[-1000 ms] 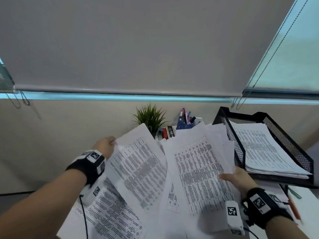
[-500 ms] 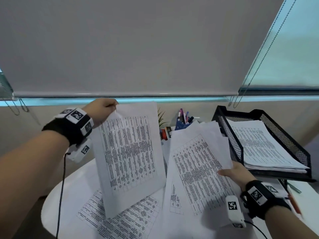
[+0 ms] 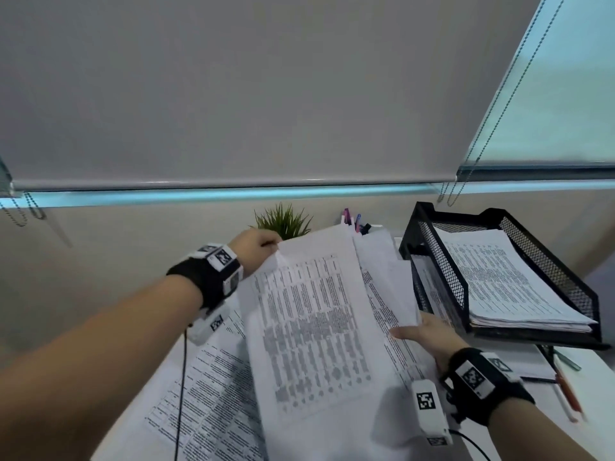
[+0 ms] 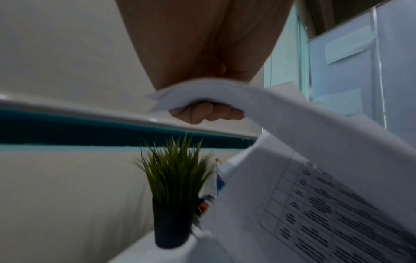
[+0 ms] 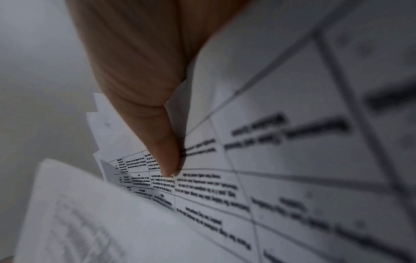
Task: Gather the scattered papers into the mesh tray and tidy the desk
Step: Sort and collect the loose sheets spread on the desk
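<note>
Left hand [image 3: 258,247] pinching one printed sheet [image 3: 309,327] by its top corner over the desk's loose papers [image 3: 213,387]; right hand [image 3: 427,334] gripping a fanned stack [image 3: 386,271] beside the mesh tray [image 3: 432,281] at the desk's right edge.

Left hand [image 3: 258,246] raised, fingers curled in a pinching grip; right hand [image 3: 429,334] lower, thumb extended.

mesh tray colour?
Black wire mesh, seen best in the head view: the mesh tray sits at the right with a paper stack inside.
</note>
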Available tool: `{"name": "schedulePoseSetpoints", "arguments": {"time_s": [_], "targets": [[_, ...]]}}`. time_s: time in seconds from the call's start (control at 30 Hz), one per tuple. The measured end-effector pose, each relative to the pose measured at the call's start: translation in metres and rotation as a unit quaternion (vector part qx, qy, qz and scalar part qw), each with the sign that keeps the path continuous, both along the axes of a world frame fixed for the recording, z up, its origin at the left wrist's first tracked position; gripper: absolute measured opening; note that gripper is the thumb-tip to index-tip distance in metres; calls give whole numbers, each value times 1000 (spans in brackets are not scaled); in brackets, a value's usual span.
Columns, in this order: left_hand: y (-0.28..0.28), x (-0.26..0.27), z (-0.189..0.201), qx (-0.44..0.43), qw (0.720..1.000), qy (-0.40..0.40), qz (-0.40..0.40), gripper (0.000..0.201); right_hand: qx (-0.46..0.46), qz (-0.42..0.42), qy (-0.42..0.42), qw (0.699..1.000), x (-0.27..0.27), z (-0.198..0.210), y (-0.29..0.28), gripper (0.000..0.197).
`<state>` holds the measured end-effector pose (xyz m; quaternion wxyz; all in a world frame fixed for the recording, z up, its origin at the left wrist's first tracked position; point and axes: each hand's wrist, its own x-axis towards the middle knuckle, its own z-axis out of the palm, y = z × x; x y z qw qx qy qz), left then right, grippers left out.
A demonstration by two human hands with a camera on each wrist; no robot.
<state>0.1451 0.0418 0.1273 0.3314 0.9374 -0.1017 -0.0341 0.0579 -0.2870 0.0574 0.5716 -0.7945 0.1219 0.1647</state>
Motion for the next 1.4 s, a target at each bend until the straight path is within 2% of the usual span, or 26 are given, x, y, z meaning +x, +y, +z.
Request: {"name": "schedulePoseSetpoints", "arguments": {"time_s": [0.07, 0.2, 0.3, 0.4, 0.5, 0.53, 0.6, 0.63, 0.67, 0.73, 0.77, 0.8, 0.83, 0.9, 0.97, 1.03, 1.1, 1.17, 1.2, 1.27, 1.33, 1.4], "targets": [[-12, -1, -16, -23, 999, 23, 12, 22, 2, 4, -2, 1000, -2, 3, 7, 18], [-33, 2, -33, -65, 997, 34, 37, 24, 4, 19, -15, 1000, -4, 8, 13, 18], [-46, 5, -42, -74, 995, 40, 49, 23, 4, 38, -1, 999, -4, 9, 14, 46], [-52, 8, -53, -77, 994, 50, 62, 22, -3, 40, 12, 999, -2, 5, 16, 26], [-52, 9, -62, -76, 992, 59, 79, 20, -40, 28, -3, 999, 0, 3, 17, 29], [-49, 9, -64, -60, 993, 44, 91, 27, -35, 17, -7, 999, 1, 3, 16, 29], [-39, 6, -69, 5, 990, 19, 140, 63, -25, 7, -15, 1000, 0, 11, 18, 24], [-34, 3, -71, 0, 986, 21, 168, 82, -11, -2, -24, 1000, 0, 14, 16, 21], [-29, -1, -75, -37, 981, 41, 186, 98, 14, -13, -26, 999, -1, 20, 16, 18], [-21, -7, -87, -171, 958, 116, 199, 131, 63, -26, -34, 997, 1, 28, 13, 21], [-18, -10, -94, -243, 937, 152, 198, 144, 80, -26, -46, 995, 3, 30, 13, 29], [-16, -13, -102, -299, 914, 199, 190, 149, 98, -29, -53, 993, 4, 34, 13, 44], [-14, -16, -110, -341, 891, 248, 168, 141, 106, -30, -63, 992, 6, 37, 12, 62], [-15, -27, -109, -389, 859, 320, 92, 108, 110, -30, -72, 991, 10, 39, 12, 88], [-17, -33, -109, -416, 832, 366, 39, 83, 139, -40, -84, 986, 14, 41, 11, 93], [-23, -36, -103, -432, 823, 368, 38, 70, 159, -38, -100, 981, 12, 50, 17, 89], [-27, -34, -92, -459, 832, 306, 59, 51, 188, -37, -116, 975, 11, 57, 19, 72], [-31, -32, -73, -480, 843, 238, 50, 45, 214, -43, -119, 969, 12, 61, 21, 45], [-33, -32, -58, -479, 850, 212, 49, 40, 208, -43, -132, 968, 13, 64, 23, 38], [-34, -28, -36, -491, 853, 161, 65, 33, 174, -49, -184, 966, 14, 68, 28, 40], [-34, -26, -17, -508, 848, 119, 92, 41, 144, -80, -225, 960, 15, 72, 35, 48], [-33, -26, -5, -518, 844, 76, 115, 43, 135, -103, -226, 959, 16, 76, 41, 39]]}}
